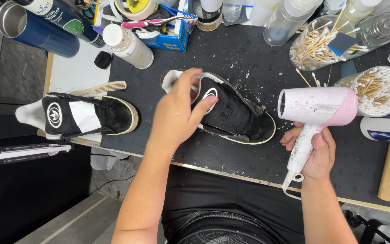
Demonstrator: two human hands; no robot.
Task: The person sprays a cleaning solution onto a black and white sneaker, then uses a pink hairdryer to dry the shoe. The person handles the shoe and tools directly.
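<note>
Shoe (pixel 235 115) gripped by left hand (pixel 174 117); right hand (pixel 317 151) clutches hairdryer (pixel 317 108) beside swabs (pixel 380 90).

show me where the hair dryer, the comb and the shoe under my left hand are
hair dryer (pixel 321 106), head view, pink-and-white body.
comb (pixel 107 87), head view, its toothed spine.
shoe (pixel 240 117), head view, black upper.

A black mat (pixel 249 58) covers most of the bench (pixel 71 72). A black shoe (pixel 235 115) lies mid-mat. Left of it lie a second shoe (pixel 86 115) and a comb (pixel 102 88); right, a cotton-swab cup (pixel 382 90).
</note>
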